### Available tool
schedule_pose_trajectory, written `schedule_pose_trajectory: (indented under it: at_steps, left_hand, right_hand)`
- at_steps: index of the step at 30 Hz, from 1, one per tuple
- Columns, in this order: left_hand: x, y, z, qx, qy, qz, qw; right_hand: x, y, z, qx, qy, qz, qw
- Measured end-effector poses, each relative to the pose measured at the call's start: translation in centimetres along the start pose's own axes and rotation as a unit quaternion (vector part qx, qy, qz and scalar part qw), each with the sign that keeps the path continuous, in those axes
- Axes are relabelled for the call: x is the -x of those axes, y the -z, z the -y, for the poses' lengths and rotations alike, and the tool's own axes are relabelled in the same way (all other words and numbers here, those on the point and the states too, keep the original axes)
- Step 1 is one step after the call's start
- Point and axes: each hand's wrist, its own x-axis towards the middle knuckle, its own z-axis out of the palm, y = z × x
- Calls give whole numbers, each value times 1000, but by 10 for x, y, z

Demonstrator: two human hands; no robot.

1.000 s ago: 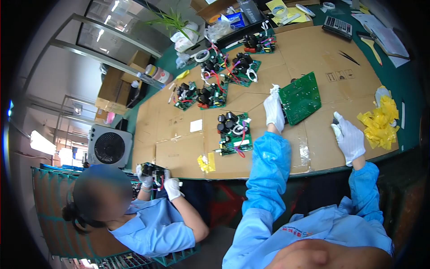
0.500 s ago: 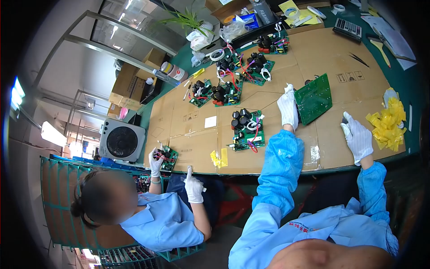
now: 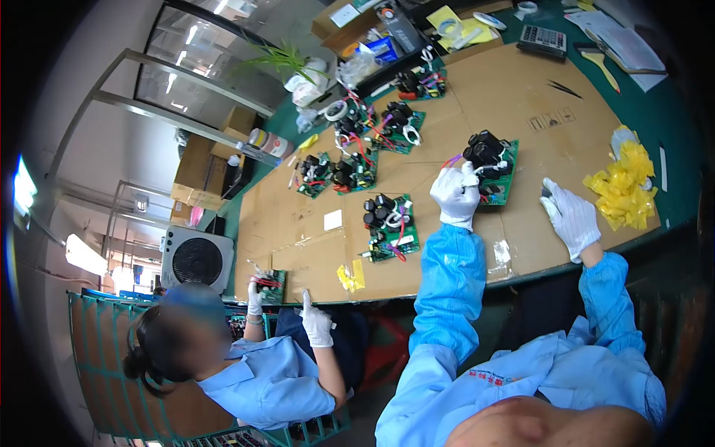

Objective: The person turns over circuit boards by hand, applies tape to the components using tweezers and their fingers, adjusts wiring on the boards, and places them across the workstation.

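My left hand (image 3: 456, 195), in a white glove, is closed at the left edge of a green circuit board (image 3: 508, 179). Black cylindrical parts (image 3: 484, 147) on the board face up, and purple and red wires show beside my fingers. My gloved right hand (image 3: 572, 222) is apart from the board, to its right, over the cardboard. Its fingers are stretched out, with a dark spot at the fingertips that I cannot make out. Another circuit board (image 3: 395, 237) with black cylinders and a white wire loop lies left of my left hand.
Several similar boards (image 3: 354, 170) stand farther back on the cardboard (image 3: 447, 104). Crumpled yellow tape (image 3: 625, 186) lies at the right. Tweezers (image 3: 564, 89), a brush (image 3: 602, 68) and a calculator (image 3: 542, 40) lie behind. At the left, a co-worker's gloved hand (image 3: 255, 296) touches a board (image 3: 274, 286).
The board in my left hand has turned over, from its bare green underside to its component side. My right hand stays beside it. The whole view has shifted slightly.
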Motion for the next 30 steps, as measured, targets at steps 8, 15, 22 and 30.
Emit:
schedule_pose_trajectory:
  at_steps: [8, 15, 22, 30]
  left_hand:
    - [0, -5, -17, 25, -74, 63, 995]
    - [18, 28, -61, -25, -4, 107, 994]
    - [11, 51, -134, -121, 181, 105, 971]
    - [-109, 74, -257, 492, 152, 325, 794]
  right_hand:
    - [0, 6, 3, -18, -31, 1, 999]
    - [-1, 5, -3, -100, -95, -32, 990]
    - [0, -1, -9, -104, -65, -53, 991]
    - [-16, 21, 15, -114, -75, -47, 990]
